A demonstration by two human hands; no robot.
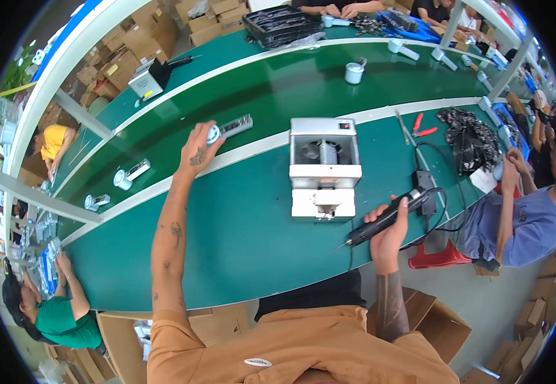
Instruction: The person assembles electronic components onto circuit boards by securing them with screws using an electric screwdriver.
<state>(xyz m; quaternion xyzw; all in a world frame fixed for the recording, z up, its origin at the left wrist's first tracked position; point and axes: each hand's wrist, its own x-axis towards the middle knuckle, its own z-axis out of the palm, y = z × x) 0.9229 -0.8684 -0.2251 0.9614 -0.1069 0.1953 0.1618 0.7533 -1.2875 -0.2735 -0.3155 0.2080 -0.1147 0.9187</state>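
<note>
My left hand (200,148) reaches over to the green conveyor belt, its fingers closed on the round light-blue head of a handheld device (237,125). The device lies on its side, its grey handle pointing right with inner parts showing. In my right hand (390,234) is a black electric screwdriver (383,221), its thin bit pointing left and down above the table's near edge. Between my hands stands a silver screw feeder (324,150) with a dark wheel inside its opening and a white front block.
More light-blue devices (132,174) lie along the belt (278,83). Red-handled pliers (425,126), a black adapter box (424,192) with cable and a heap of black parts (466,137) are at right. A grey box (149,80) stands across the belt. Co-workers sit around.
</note>
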